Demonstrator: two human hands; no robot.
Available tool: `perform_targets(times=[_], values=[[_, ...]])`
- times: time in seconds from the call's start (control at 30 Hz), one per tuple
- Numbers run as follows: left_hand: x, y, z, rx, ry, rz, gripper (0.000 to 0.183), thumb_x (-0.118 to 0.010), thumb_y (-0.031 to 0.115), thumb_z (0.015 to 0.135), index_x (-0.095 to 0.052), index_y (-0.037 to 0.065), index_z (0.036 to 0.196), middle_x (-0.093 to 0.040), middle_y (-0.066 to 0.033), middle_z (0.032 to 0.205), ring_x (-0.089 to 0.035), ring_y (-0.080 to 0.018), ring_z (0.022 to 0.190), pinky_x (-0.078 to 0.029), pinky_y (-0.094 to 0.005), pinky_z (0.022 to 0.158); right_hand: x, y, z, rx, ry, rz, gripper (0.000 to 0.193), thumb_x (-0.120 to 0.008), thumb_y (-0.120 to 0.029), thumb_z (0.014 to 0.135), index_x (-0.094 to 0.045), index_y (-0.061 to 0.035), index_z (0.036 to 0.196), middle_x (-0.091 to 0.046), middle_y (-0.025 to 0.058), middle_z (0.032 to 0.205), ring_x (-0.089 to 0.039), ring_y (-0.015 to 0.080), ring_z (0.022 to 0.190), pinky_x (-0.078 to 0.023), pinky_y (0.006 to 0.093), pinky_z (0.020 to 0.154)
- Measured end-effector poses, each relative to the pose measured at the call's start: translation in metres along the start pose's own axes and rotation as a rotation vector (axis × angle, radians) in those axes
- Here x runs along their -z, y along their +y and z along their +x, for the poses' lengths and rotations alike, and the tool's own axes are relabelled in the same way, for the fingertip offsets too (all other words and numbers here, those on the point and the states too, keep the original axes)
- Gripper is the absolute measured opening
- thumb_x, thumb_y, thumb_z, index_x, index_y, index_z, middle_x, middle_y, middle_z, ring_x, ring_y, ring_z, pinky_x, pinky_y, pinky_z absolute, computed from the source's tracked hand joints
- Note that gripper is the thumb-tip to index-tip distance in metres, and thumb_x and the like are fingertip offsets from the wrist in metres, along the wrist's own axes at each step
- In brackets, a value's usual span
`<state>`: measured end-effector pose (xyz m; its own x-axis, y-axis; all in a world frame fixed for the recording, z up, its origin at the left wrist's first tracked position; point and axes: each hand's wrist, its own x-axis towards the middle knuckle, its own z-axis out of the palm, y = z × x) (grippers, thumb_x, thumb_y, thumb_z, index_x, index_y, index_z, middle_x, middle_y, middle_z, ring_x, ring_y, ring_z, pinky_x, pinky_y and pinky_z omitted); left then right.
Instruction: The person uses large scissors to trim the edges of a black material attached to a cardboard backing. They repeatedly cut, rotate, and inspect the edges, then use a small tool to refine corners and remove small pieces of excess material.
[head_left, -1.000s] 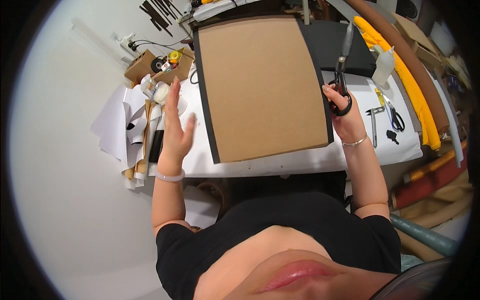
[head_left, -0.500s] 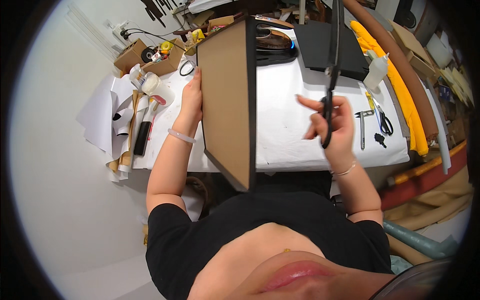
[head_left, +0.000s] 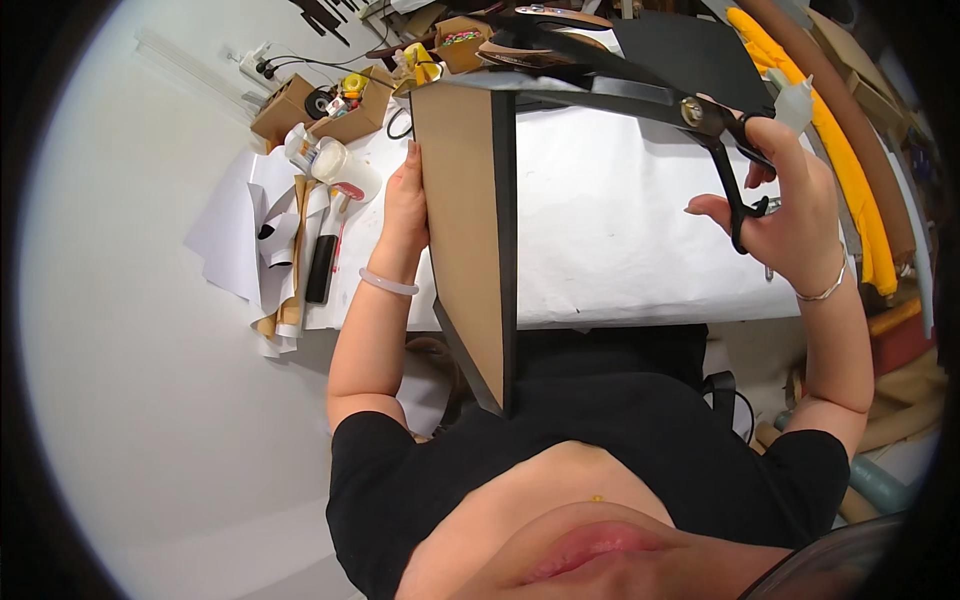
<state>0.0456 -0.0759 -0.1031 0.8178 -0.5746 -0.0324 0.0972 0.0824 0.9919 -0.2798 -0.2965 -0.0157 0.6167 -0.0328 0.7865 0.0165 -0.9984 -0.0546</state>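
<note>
My left hand (head_left: 405, 210) is closed on the left edge of a stiff tan panel with black edging (head_left: 460, 230), thumb up along the side and the other fingers hidden behind it. The panel stands tilted in front of me over the table. Large black-handled scissors (head_left: 635, 92) are gripped in my right hand (head_left: 805, 200), fingers and thumb in the handle loops. Their blades are spread apart and point left. The lower blade lies along the panel's top edge in this view; whether it touches cannot be told.
White paper covers the table (head_left: 600, 240). At the left are a white jar (head_left: 345, 168), paper sheets (head_left: 235, 220) and a cardboard box (head_left: 358, 112) of small supplies. Black sheets (head_left: 690, 55), a squeeze bottle (head_left: 795, 100) and a yellow roll (head_left: 830, 150) lie to the right.
My right hand has moved right, swinging the scissors from upright to pointing left, with the blades now at the panel's top. The panel has turned more edge-on and sits slightly lower.
</note>
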Motion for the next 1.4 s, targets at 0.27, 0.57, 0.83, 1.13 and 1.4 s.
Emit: perform_targets(times=[0.27,0.57,0.83,1.13,1.4], values=[[0.009,0.003,0.007,-0.068,-0.165,-0.064,0.055,-0.049,0.064,0.098,-0.044,0.015,0.074,-0.037,0.0036,0.058,-0.034,-0.0072,0.044,-0.025,-0.0223,0.04,-0.005,-0.003,0.008,0.031,-0.012,0.063,0.07,-0.093,-0.044,0.064,-0.058,-0.007,0.112,-0.07,0.0043,0.091,-0.049,0.014,0.053,-0.038,0.0245,0.046],[0.016,0.003,0.01,-0.124,-0.256,-0.175,0.037,-0.054,0.04,0.102,-0.046,0.012,0.079,-0.041,0.0007,0.057,-0.039,-0.0085,0.043,-0.031,-0.0206,0.037,0.0,-0.006,0.023,0.095,-0.033,0.098,0.069,-0.094,-0.043,0.063,-0.058,-0.0075,0.111,-0.058,0.0032,0.071,-0.051,0.0132,0.053,-0.037,0.0237,0.045],[0.021,0.001,0.011,-0.151,-0.299,-0.255,0.029,-0.055,0.028,0.102,-0.047,0.01,0.08,-0.044,-0.0018,0.057,-0.044,-0.011,0.043,-0.038,-0.0201,0.036,0.011,-0.006,0.026,0.077,-0.169,0.091,0.076,-0.095,-0.038,0.059,-0.059,-0.0041,0.116,-0.062,0.0031,0.083,-0.05,0.0115,0.059,-0.042,0.0229,0.052],[0.015,0.01,0.001,-0.103,-0.257,-0.265,0.027,-0.055,0.025,0.101,-0.046,0.01,0.08,-0.043,-0.002,0.058,-0.041,-0.011,0.043,-0.036,-0.0207,0.036,0.005,-0.014,0.032,0.12,-0.043,0.121,0.056,-0.093,-0.034,0.067,-0.059,-0.0083,0.104,-0.055,0.0,0.065,-0.044,0.0072,0.048,-0.032,0.0195,0.044],[0.018,0.011,-0.001,-0.068,-0.238,-0.274,0.024,-0.057,0.021,0.098,-0.046,0.009,0.081,-0.043,-0.0018,0.06,-0.041,-0.0118,0.046,-0.035,-0.023,0.038,0.004,-0.004,0.029,0.083,-0.021,0.39,0.053,-0.088,-0.019,0.074,-0.054,-0.0043,0.113,-0.073,0.0118,0.1,-0.072,0.018,0.087,-0.053,0.0193,0.062]])
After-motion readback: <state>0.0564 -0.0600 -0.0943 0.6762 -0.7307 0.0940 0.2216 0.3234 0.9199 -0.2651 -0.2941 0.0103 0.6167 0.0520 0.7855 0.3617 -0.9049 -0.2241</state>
